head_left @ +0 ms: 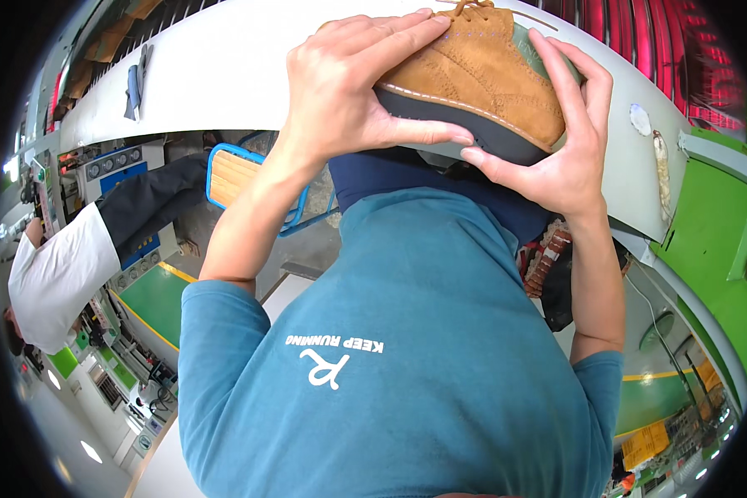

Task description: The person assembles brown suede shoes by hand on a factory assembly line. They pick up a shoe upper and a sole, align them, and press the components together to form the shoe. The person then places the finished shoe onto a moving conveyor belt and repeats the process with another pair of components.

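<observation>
A tan suede lace-up shoe [490, 79] is held up at the edge of the white table, its dark sole [448, 114] facing my body. White stitching runs along the seam above the sole, and brown laces [473, 7] show at the top. Inside the shoe's opening sits a green shoe last [529, 51]. My left hand [349, 83] grips the left end, fingers over the upper and thumb along the sole. Around the right end closes my right hand [574, 141], its fingers by the last and its thumb on the sole.
On the white table [224, 66] lie a blue-grey hand tool [136, 87] at left and a cream, cord-like bundle [661, 170] at right. A blue-framed stool [228, 174] and a person in a white shirt [66, 278] are at left. Green machinery [718, 224] stands right.
</observation>
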`<action>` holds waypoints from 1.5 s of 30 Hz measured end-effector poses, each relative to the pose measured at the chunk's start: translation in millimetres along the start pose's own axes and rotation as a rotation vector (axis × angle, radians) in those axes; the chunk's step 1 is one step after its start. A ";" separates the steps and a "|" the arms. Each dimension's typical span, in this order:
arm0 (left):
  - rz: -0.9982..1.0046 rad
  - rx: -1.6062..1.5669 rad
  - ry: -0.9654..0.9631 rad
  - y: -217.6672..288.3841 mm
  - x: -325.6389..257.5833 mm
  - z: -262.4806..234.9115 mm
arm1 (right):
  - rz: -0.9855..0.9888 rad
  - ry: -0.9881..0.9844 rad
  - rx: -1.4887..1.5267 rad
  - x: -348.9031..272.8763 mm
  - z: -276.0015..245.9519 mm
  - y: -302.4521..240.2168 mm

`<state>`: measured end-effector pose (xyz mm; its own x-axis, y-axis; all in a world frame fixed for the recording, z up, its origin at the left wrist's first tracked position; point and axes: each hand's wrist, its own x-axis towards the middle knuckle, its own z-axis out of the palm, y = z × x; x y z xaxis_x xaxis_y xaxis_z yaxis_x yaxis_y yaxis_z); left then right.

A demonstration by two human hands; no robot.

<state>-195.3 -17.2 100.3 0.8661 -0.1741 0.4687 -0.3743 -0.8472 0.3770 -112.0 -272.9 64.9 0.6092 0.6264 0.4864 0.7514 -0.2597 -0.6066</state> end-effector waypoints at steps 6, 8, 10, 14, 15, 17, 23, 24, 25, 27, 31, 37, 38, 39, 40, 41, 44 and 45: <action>0.065 0.065 0.115 -10.9 -13.4 11.9 | -0.017 0.031 0.047 -4.1 3.0 0.3; 0.052 0.048 0.081 -5.9 -14.4 7.3 | -0.011 0.028 0.124 -6.8 3.0 3.0; 0.084 0.086 0.120 -8.2 -18.2 9.2 | 0.022 0.034 0.320 -12.4 6.2 12.7; 0.132 0.082 0.121 -12.9 -20.7 11.7 | 0.264 0.204 0.458 -26.4 30.5 9.1; 0.139 0.084 0.108 -12.7 -21.3 10.0 | 0.294 0.184 0.529 -30.6 33.2 12.4; 0.089 0.076 0.045 -3.6 -20.6 4.9 | 0.207 -0.010 0.729 -37.1 20.7 35.9; 0.418 0.443 -0.180 23.3 28.7 39.9 | 0.254 0.055 0.879 -38.7 21.7 28.8; 0.412 0.446 -0.243 28.7 37.1 48.0 | 0.266 0.036 0.865 -39.6 23.2 31.1; 0.403 0.445 -0.283 34.1 42.5 51.4 | 0.260 0.032 0.880 -41.1 24.0 34.8; 0.324 0.386 -0.415 51.3 55.8 45.8 | 0.252 0.032 0.904 -44.2 25.6 43.4; 0.236 0.185 -0.535 65.5 62.8 24.8 | 0.286 0.046 0.852 -41.0 23.3 35.2; 0.222 -0.102 -0.091 35.8 27.2 -8.6 | 0.028 -0.166 0.746 3.2 -13.1 -4.6; 0.232 -0.168 -0.008 27.4 22.8 -15.4 | 0.060 -0.221 0.794 15.6 -18.1 -12.9; 0.222 -0.211 0.028 22.7 17.0 -21.8 | 0.064 -0.255 0.845 25.2 -14.6 -21.2; 0.214 -0.254 0.062 18.7 11.7 -27.8 | 0.069 -0.286 0.897 34.2 -11.6 -28.9; 0.209 -0.297 0.093 15.1 7.1 -33.9 | 0.045 -0.287 0.958 40.8 -2.7 -35.5; 0.139 -0.174 0.065 23.8 -2.5 -54.4 | -0.027 -0.314 0.891 59.2 11.0 -57.0; 0.125 -0.137 0.061 26.9 -5.1 -59.7 | -0.037 -0.332 0.842 62.1 10.0 -64.7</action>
<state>-229.6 -9.2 155.7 0.7902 -0.2394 0.5642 -0.5226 -0.7441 0.4162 -125.3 -209.8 128.1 0.3858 0.8375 0.3869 0.2554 0.3061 -0.9171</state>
